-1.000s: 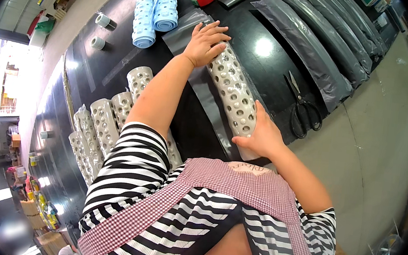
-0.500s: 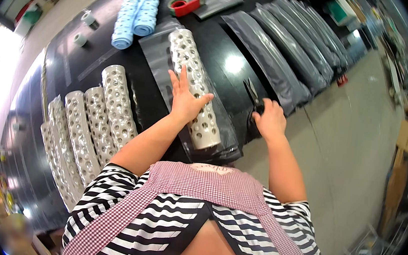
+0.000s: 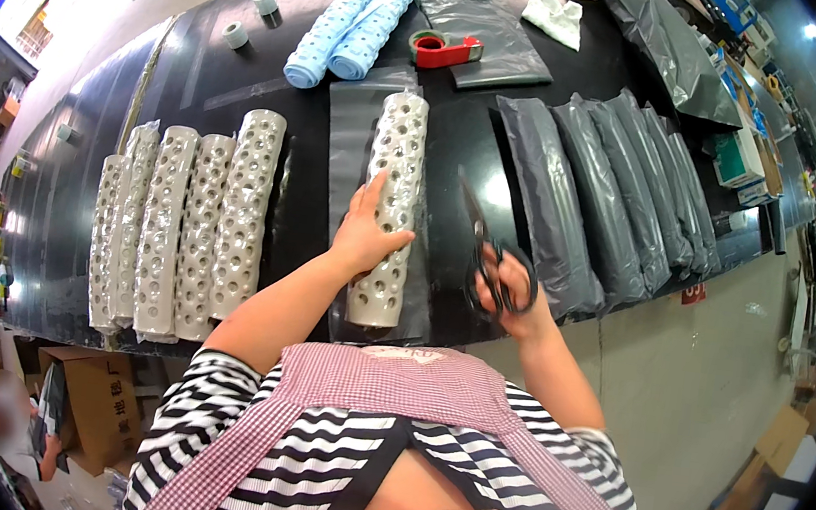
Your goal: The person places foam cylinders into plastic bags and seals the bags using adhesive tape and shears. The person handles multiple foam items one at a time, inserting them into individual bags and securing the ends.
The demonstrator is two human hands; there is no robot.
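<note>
A shiny beige cylindrical roll pitted with round holes (image 3: 399, 148) lies lengthwise over a flat grey plastic sheet (image 3: 349, 137) on the glossy black table (image 3: 304, 153). The left hand (image 3: 362, 237) rests on it, thumb and fingers spread wide. The right hand (image 3: 524, 311) grips black-handled metal scissors (image 3: 480, 235) by the loops (blades pointing away from the body). Leftward lie five similar beige rolls (image 3: 166, 217); rightward, a row of grey plastic packages (image 3: 559, 212); beyond, two light-blue rolls (image 3: 336, 25) and a red tape dispenser (image 3: 448, 54).
</note>
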